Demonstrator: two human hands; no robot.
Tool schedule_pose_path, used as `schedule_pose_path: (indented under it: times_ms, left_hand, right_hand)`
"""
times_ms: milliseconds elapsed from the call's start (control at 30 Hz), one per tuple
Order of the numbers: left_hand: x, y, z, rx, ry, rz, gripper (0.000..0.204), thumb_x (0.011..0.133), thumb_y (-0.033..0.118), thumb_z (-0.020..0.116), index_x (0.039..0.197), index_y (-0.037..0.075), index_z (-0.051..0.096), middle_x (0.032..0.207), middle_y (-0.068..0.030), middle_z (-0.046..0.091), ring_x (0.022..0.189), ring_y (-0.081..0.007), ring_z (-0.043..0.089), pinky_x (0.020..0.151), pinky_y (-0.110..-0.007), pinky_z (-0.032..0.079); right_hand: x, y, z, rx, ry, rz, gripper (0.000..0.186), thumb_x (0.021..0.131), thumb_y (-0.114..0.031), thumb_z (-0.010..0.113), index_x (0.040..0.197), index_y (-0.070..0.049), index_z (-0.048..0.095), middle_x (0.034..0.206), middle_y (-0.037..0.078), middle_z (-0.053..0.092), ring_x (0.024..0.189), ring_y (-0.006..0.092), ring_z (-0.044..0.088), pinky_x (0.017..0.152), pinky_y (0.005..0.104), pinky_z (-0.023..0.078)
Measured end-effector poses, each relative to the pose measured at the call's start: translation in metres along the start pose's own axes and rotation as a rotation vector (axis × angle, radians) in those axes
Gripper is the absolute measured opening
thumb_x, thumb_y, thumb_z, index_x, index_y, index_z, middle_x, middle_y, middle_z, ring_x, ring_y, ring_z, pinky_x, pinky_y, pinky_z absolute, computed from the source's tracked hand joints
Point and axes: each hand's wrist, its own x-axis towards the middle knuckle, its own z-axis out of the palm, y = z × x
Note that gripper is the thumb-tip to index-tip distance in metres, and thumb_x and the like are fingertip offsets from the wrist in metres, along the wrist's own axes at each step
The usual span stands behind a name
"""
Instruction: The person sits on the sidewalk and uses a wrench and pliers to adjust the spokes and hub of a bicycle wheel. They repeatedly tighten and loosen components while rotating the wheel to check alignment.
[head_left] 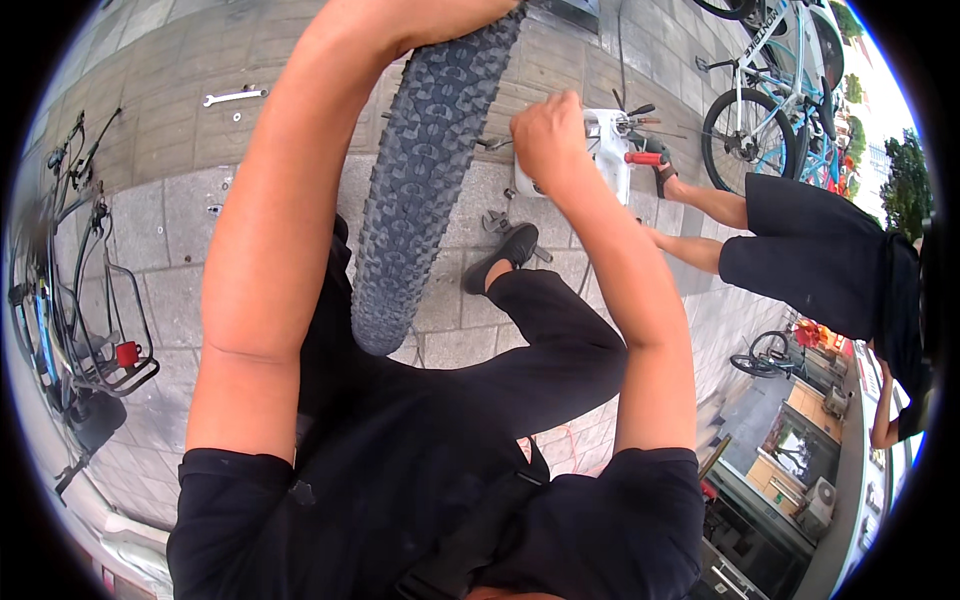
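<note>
A black knobby bicycle tyre (420,185) stands upright in front of me, between my arms. My left hand (440,18) is at its top end, closed against it, with the fingers partly hidden behind the tyre and cut off by the picture's edge. To the right of the tyre, my right hand (550,140) is closed beside a white plastic container (612,185). Its fingertips face away, so what they hold is hidden. Several tools lie in that container, among them one with a red handle (645,158).
An open-ended wrench (235,98) lies on the paving at the far left. Metal parts (494,222) lie near my shoe (505,255). Bicycles stand at the left (85,290) and far right (750,135). A person in black shorts (800,245) stands at the right.
</note>
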Motion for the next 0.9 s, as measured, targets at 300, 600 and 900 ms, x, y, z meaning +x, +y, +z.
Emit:
schedule_pose_path:
  times_ms: [300, 600, 900]
  left_hand:
    - [0.005, -0.003, 0.002, 0.074, 0.001, 0.01, 0.024, 0.084, 0.013, 0.065, 0.102, -0.002, 0.069, 0.083, -0.0061, 0.068, 0.077, -0.014, 0.062, 0.072, -0.03, 0.052]
    - [0.008, -0.017, -0.006, 0.11, 0.027, 0.126, 0.026, 0.08, 0.015, 0.066, 0.098, -0.003, 0.071, 0.091, -0.0139, 0.071, 0.084, -0.0202, 0.067, 0.078, -0.033, 0.054]
    - [0.011, -0.014, -0.001, 0.014, 0.004, 0.055, 0.023, 0.08, 0.013, 0.067, 0.097, -0.003, 0.071, 0.084, -0.0098, 0.069, 0.076, -0.0151, 0.064, 0.071, -0.031, 0.053]
  right_hand:
    - [-0.053, -0.102, 0.049, 1.523, -0.172, 0.578, 0.024, 0.092, -0.019, 0.06, 0.098, 0.001, 0.073, 0.096, 0.02, 0.075, 0.076, 0.0359, 0.073, 0.073, 0.0468, 0.057]
    - [-0.034, -0.105, 0.11, 1.421, 0.197, 0.837, 0.034, 0.096, -0.03, 0.061, 0.109, 0.0, 0.071, 0.098, 0.029, 0.071, 0.098, 0.046, 0.069, 0.086, 0.0494, 0.053]
    - [-0.035, -0.075, 0.064, 2.339, -0.089, 0.803, 0.046, 0.099, -0.049, 0.064, 0.088, -0.005, 0.059, 0.057, -0.005, 0.038, 0.044, 0.0065, 0.033, 0.039, 0.026, 0.025]
